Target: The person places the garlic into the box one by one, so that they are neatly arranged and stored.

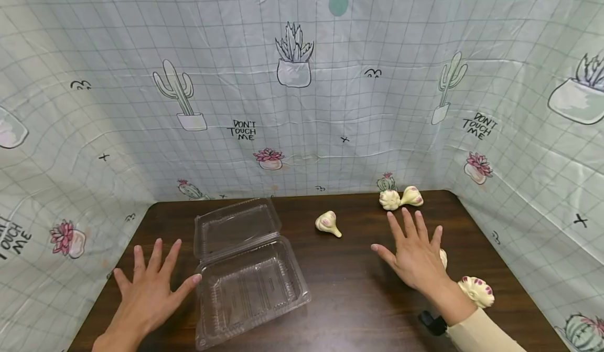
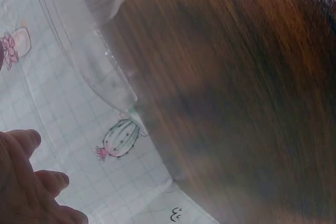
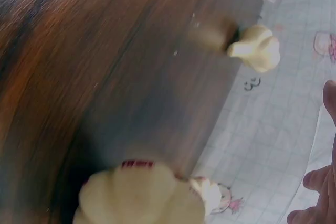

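Note:
My left hand [image 1: 150,294] is spread with straight fingers at the left of the table, its thumb tip by the edge of a clear plastic clamshell box [image 1: 302,284] that stands with its lid raised. On the right, my right hand [image 1: 415,252] is spread too, palm down and holding nothing. A garlic bulb [image 1: 326,222] lies between the box and this hand. Two more garlic bulbs [image 1: 389,200] sit beyond its fingertips at the back edge. Another bulb [image 1: 443,258] is partly hidden behind the hand, and a purple-marked one [image 1: 476,291] lies beside the wrist.
The dark wooden table [image 1: 349,294] is enclosed at the back and sides by a hanging patterned sheet [image 1: 330,116]. A black strap piece [image 1: 431,322] shows under the right wrist. In the right wrist view, a large garlic bulb [image 3: 142,198] is close to the camera.

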The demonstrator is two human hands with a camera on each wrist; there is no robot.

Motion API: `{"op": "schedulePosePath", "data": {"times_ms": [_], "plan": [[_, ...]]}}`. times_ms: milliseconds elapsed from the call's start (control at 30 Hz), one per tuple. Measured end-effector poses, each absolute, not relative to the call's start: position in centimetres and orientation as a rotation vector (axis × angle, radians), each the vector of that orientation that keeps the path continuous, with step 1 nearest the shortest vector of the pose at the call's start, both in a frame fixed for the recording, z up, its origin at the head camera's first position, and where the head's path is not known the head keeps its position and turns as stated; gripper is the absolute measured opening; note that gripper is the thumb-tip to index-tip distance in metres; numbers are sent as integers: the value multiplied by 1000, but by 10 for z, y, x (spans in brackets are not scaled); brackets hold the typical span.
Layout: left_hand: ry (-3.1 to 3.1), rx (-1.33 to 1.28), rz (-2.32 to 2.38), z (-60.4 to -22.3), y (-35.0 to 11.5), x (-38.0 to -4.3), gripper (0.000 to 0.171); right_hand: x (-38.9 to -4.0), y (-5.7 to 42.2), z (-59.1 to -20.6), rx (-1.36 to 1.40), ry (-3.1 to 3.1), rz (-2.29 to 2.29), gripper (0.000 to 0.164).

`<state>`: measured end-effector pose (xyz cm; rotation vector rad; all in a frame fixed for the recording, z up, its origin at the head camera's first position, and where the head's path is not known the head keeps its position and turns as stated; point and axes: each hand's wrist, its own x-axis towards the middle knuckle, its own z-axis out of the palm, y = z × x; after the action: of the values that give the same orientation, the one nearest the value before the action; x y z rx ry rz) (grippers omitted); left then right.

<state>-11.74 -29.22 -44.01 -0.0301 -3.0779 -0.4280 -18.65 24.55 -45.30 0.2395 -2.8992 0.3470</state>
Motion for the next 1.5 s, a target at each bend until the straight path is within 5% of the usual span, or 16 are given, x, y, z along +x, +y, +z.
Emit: {"op": "schedulePosePath", "data": {"times_ms": [867,1500], "plan": [[-3285,12,-872,-472,-222,-88,121,-171,78,-478,916,-2925,563,91],[-3151,-414,-727,-466,-206,-104,116,-133,112,-483,815,-2966,556,90]]}}
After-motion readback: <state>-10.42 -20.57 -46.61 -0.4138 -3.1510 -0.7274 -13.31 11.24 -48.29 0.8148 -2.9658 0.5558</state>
